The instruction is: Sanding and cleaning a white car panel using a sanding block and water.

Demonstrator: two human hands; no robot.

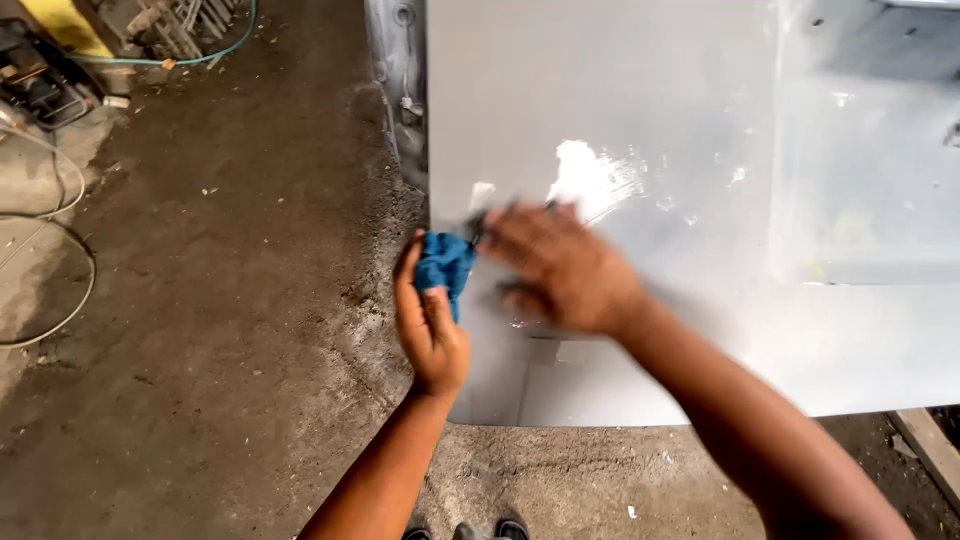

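Observation:
A large grey metal panel fills the upper right of the head view, with a white smeared patch near its middle. My left hand grips a crumpled blue cloth at the panel's left edge. My right hand is blurred with motion and lies on the panel just below the white patch, pressing a thin dark object whose kind I cannot tell. The two hands almost touch at the cloth.
Dark dusty floor spreads to the left and below. A pale hose loops at the far left, a green hose and scrap metal lie top left. A wooden plank sits at the lower right. My shoes show at the bottom.

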